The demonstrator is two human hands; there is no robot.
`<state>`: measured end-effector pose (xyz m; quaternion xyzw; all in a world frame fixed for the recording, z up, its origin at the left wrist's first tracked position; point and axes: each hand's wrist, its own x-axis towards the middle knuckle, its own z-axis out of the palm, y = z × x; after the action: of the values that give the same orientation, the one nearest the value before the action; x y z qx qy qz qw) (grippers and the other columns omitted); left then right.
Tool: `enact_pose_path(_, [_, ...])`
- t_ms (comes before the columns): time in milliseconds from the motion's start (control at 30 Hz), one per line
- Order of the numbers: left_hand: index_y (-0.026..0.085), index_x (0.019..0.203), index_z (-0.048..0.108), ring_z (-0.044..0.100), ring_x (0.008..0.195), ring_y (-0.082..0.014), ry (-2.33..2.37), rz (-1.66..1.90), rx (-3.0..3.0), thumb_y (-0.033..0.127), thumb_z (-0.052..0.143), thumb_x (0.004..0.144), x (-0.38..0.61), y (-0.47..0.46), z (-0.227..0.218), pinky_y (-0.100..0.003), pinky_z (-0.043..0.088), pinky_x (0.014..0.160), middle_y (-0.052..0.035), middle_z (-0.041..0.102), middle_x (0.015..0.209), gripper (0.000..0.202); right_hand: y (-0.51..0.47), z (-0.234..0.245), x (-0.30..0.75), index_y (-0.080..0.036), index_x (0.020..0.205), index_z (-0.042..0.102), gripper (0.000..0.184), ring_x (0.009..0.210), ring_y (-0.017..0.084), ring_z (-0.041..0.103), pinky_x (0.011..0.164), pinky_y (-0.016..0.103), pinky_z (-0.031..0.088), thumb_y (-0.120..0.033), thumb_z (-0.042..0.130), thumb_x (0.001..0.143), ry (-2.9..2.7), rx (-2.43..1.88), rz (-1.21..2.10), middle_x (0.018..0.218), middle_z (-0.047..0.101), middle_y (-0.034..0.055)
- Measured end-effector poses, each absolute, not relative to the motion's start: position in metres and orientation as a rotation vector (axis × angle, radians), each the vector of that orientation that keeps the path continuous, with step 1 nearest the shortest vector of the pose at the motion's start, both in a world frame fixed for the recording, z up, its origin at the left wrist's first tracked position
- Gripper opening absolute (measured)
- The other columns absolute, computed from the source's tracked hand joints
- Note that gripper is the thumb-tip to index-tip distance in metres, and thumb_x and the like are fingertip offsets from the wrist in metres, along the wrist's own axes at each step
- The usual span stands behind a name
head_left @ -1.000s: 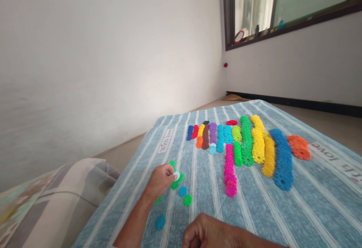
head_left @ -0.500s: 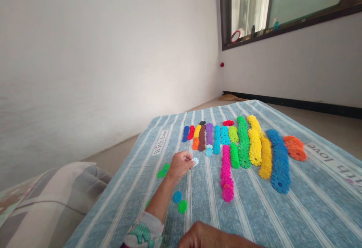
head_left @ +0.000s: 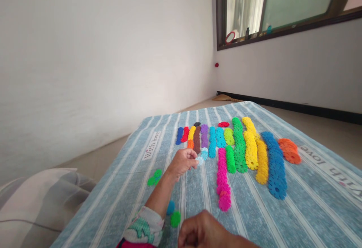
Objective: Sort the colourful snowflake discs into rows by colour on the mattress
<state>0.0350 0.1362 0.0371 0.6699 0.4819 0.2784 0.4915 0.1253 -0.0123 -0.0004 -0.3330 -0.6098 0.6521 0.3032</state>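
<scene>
My left hand [head_left: 182, 163] is stretched forward over the striped blue sheet [head_left: 296, 210], its fingertips pinched on a pale blue toothed disc [head_left: 200, 160]. That disc sits right by the short pale blue row [head_left: 204, 153] at the near end of the sorted coloured rows. My right hand [head_left: 202, 231] rests closed as a fist at the bottom edge; whether anything is in it is hidden. Loose green discs [head_left: 154, 177] lie left of my forearm, and a blue disc [head_left: 170, 207] and a green disc [head_left: 175, 218] lie near my sleeve.
Rows of toothed discs are sorted by colour: pink [head_left: 223, 178], green [head_left: 240, 146], yellow [head_left: 256, 151], blue [head_left: 273, 167], orange [head_left: 289, 150], purple [head_left: 204, 135], brown [head_left: 197, 139]. A grey pillow [head_left: 36, 206] lies at the left. A window ledge [head_left: 254, 36] holds small items.
My left hand lifted a pale disc from the loose cluster at the near left and carried it forward and right to the pale blue row. My right hand stayed closed.
</scene>
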Motion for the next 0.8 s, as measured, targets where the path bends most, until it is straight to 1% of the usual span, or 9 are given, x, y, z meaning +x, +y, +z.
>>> enact_pose_path(67, [0.014, 0.068, 0.057, 0.051, 0.045, -0.0070, 1.138, 0.661, 1.627, 0.015, 0.063, 0.057, 0.036, 0.138, 0.038, -0.018, 0.035, 0.044, 0.0051, 0.057, 0.047, 0.013, 0.000, 0.011, 0.141, -0.016, 0.068, 0.059, 0.011, 0.045, 0.006, 0.036, 0.046, 0.019, 0.024, -0.026, 0.058, 0.072, -1.714, -1.172, 1.186, 0.050, 0.044, -0.0057])
enact_pose_path(100, [0.014, 0.068, 0.057, 0.051, 0.045, -0.0069, 1.124, 0.655, 1.626, 0.016, 0.064, 0.057, 0.037, 0.139, 0.038, -0.018, 0.035, 0.044, 0.0052, 0.057, 0.047, 0.013, 0.007, 0.016, 0.152, -0.016, 0.071, 0.060, 0.012, 0.047, 0.007, 0.037, 0.048, 0.020, 0.024, -0.024, 0.054, 0.075, -1.711, -1.290, 0.943, 0.051, 0.044, -0.0053])
enact_pose_path(167, [0.014, 0.068, 0.056, 0.050, 0.044, -0.0070, 1.095, 0.634, 1.623, 0.016, 0.065, 0.056, 0.038, 0.140, 0.035, -0.018, 0.034, 0.043, 0.0052, 0.057, 0.046, 0.015, 0.024, 0.025, 0.174, -0.017, 0.080, 0.062, 0.015, 0.046, 0.008, 0.037, 0.048, 0.021, 0.024, -0.026, 0.050, 0.079, -1.627, -1.489, 0.675, 0.049, 0.043, -0.0057])
enact_pose_path(233, [0.014, 0.066, 0.056, 0.051, 0.043, -0.0076, 1.066, 0.607, 1.619, 0.017, 0.067, 0.055, 0.040, 0.139, 0.031, -0.018, 0.033, 0.042, 0.0053, 0.056, 0.046, 0.016, 0.039, 0.028, 0.193, -0.017, 0.091, 0.062, 0.020, 0.046, 0.009, 0.039, 0.048, 0.021, 0.024, -0.028, 0.053, 0.078, -1.563, -1.624, 0.563, 0.050, 0.045, -0.0056])
enact_pose_path(300, [0.014, 0.065, 0.055, 0.052, 0.044, -0.0083, 1.040, 0.586, 1.615, 0.017, 0.068, 0.054, 0.043, 0.137, 0.028, -0.018, 0.034, 0.042, 0.0054, 0.056, 0.046, 0.017, 0.051, 0.023, 0.205, -0.016, 0.095, 0.061, 0.023, 0.045, 0.009, 0.043, 0.046, 0.020, 0.025, -0.028, 0.054, 0.076, -1.523, -1.679, 0.615, 0.049, 0.048, -0.0052])
enact_pose_path(367, [0.014, 0.065, 0.055, 0.054, 0.045, -0.0089, 1.018, 0.573, 1.611, 0.017, 0.068, 0.055, 0.047, 0.135, 0.026, -0.018, 0.034, 0.042, 0.0053, 0.056, 0.047, 0.017, 0.059, 0.016, 0.207, -0.015, 0.093, 0.059, 0.022, 0.042, 0.009, 0.046, 0.043, 0.019, 0.027, -0.027, 0.053, 0.076, -1.475, -1.648, 0.795, 0.048, 0.050, -0.0050])
enact_pose_path(500, [0.014, 0.066, 0.054, 0.056, 0.047, -0.0096, 0.978, 0.551, 1.627, 0.019, 0.067, 0.056, 0.056, 0.132, 0.027, -0.019, 0.038, 0.045, 0.0048, 0.056, 0.050, 0.017, 0.063, 0.006, 0.203, -0.016, 0.077, 0.055, 0.012, 0.035, 0.009, 0.043, 0.036, 0.018, 0.029, -0.026, 0.048, 0.076, -1.345, -1.494, 1.061, 0.044, 0.049, -0.0055])
enact_pose_path(600, [0.014, 0.067, 0.055, 0.056, 0.049, -0.0110, 0.988, 0.542, 1.669, 0.021, 0.067, 0.056, 0.059, 0.136, 0.026, -0.020, 0.040, 0.046, 0.0036, 0.058, 0.052, 0.017, 0.064, 0.005, 0.206, -0.018, 0.067, 0.050, 0.011, 0.032, 0.007, 0.040, 0.033, 0.017, 0.028, -0.027, 0.049, 0.074, -1.301, -1.434, 1.081, 0.042, 0.047, -0.0059])
enact_pose_path(800, [0.015, 0.068, 0.056, 0.051, 0.055, -0.0102, 1.274, 0.775, 1.841, 0.020, 0.062, 0.063, 0.055, 0.155, 0.004, -0.021, 0.039, 0.055, 0.0048, 0.052, 0.056, 0.009, 0.069, 0.002, 0.220, -0.017, 0.063, 0.050, 0.016, 0.032, 0.007, 0.039, 0.033, 0.018, 0.029, -0.032, 0.050, 0.070, -1.248, -1.432, 1.040, 0.040, 0.048, -0.0055])
